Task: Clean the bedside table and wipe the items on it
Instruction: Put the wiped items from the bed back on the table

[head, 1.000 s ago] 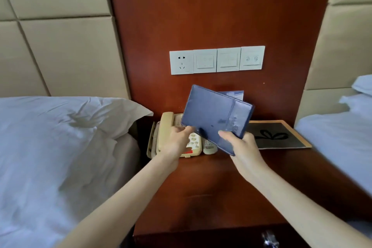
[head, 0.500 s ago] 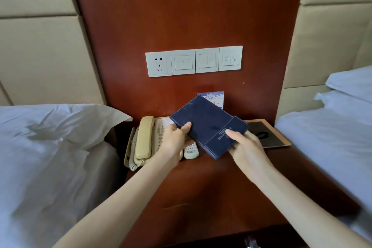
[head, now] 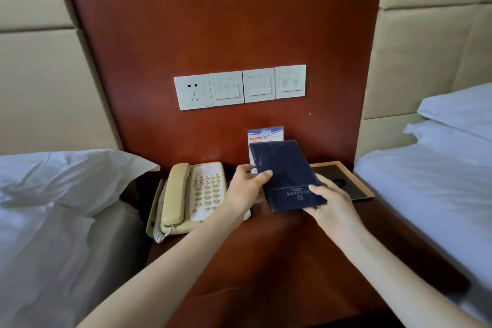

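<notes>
A dark blue folder [head: 285,173] is held over the back of the reddish wooden bedside table [head: 266,261], tilted up toward the wall panel. My left hand [head: 246,189] grips its left edge with the thumb on top. My right hand [head: 331,205] holds its lower right corner, thumb on the cover. A beige telephone [head: 191,197] sits at the table's back left. Behind the folder, a small printed card [head: 265,134] stands against the panel. A dark framed board [head: 343,181] lies at the back right, partly hidden by the folder and my right hand.
A row of white switches and a socket [head: 239,86] is mounted on the wood panel above the table. A bed with a white pillow [head: 66,181] flanks the table on the left, and a second white bed [head: 439,181] on the right.
Both hands have turned the folder from a slanted angle to nearly square with the wall and moved it right, over the card and board. The camera has come closer.
</notes>
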Available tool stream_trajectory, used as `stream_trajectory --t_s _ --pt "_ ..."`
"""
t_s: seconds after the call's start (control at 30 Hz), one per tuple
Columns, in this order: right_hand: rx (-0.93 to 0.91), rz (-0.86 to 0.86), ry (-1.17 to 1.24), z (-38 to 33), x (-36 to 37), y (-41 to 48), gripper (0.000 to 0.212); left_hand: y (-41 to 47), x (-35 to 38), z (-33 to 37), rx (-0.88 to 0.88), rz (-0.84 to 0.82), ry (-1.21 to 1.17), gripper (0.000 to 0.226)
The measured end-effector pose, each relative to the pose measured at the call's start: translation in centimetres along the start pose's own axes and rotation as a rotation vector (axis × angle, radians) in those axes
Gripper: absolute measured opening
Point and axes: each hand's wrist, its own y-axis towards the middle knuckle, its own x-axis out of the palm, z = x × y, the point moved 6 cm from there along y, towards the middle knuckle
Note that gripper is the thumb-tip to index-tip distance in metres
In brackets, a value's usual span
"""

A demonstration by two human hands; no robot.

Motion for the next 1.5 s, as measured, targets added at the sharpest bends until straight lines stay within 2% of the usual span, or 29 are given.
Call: stream_trajectory --t_s 0.17,0.27,0.4,0.57,0.7,0.87,1.07,1.33,1.5 --pt "-0.137 0.168 -0.070 -2.1 -2.8 1.1 0.036 0.7 5.0 -2.5 0.089 -0.224 0.244 0.053" --pt "-0.157 0.239 -0.107 -3.2 -4.0 2.7 0.039 2.0 6.9 -3.5 0.079 -0.253 0.309 0.055" --pt "-0.139 0.293 -0.281 -3.9 -5.4 4.8 0.039 3.9 8.2 -4.8 0.005 -0.269 0.457 0.052" --pt "-0.107 0.300 -0.434 -4.2 -6.7 7.3 0.026 4.6 9.0 -6.0 -0.064 -0.261 0.458 0.043" --pt "-0.136 0.328 -0.670 -4.1 -7.4 8.4 0.040 4.7 9.1 -6.7 -0.045 -0.239 0.482 0.043" --pt "-0.262 0.300 -1.017 -3.7 -7.4 8.4 0.040 5.0 8.9 -6.8 0.008 -0.140 0.574 0.039" --pt "-0.234 0.262 -1.224 -3.6 -7.6 8.6 0.049 5.2 9.4 -6.7 0.061 -0.068 0.600 0.030" --pt "-0.245 0.251 -1.323 -3.2 -7.2 8.2 0.040 5.2 9.6 -7.1 0.123 -0.050 0.616 0.037" --pt "-0.202 0.226 -1.337 -3.2 -7.2 8.5 0.042 5.4 9.6 -7.2 0.075 -0.034 0.594 0.042"
